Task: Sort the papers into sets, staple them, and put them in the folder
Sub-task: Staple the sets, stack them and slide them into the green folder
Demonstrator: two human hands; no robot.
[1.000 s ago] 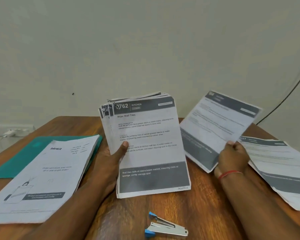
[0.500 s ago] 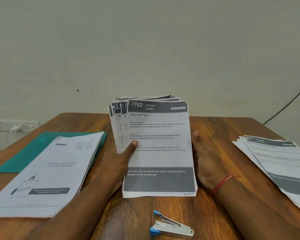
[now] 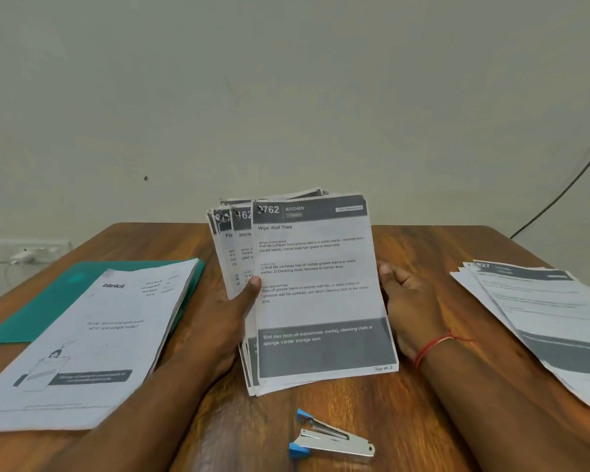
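Hands [image 3: 230, 315] [image 3: 411, 310] at stack [image 3: 315, 291], long axis upright

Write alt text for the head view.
A left hand holds a fanned stack of sheets upright on a wooden table, right hand open at its edge. A stapler lies in front; left pile overlaps a green folder, right pile opposite.

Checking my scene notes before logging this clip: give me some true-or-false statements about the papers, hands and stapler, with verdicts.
1. The left hand grips the fanned stack of printed sheets. True.
2. The blue-and-silver metal stapler is in the right hand. False: it lies untouched on the brown wooden table; the right hand rests against the stack's edge.
3. The teal folder lies partly under the white "blinkit" paper pile. True.
4. The stack's front sheet is titled "Store". False: it reads "Wipe Wall Tiles".
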